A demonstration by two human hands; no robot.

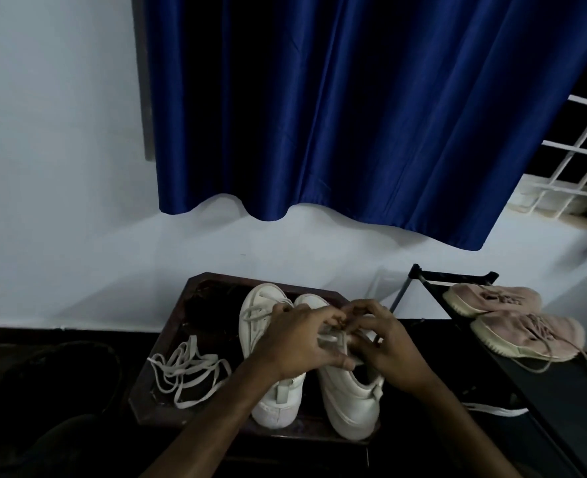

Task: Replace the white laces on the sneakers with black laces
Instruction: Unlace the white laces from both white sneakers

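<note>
1. Head view looks down on a dark wooden counter (162, 343) that carries two white sneakers side by side, toes toward its far edge.
2. Both hands meet over the right sneaker (350, 401), near the counter's right edge. The left hand (299, 339) and right hand (385, 343) each have fingers curled, and each grip appears closed on the white lace (333, 338) at the upper eyelets.
3. The left sneaker (261, 322) shows white lacing near its toe, partly hidden by the left wrist.
4. A loose lace (185, 370) lies in a heap by the counter's left edge.
5. I judge the step to be unthreading: the white lace is being worked out of the right sneaker.
6. The next move calls for loosening each crossing and drawing the lace end back through its eyelet, row by row toward the toe.
7. No black laces can be made out; the counter's far-left corner is too dark to tell.
</note>
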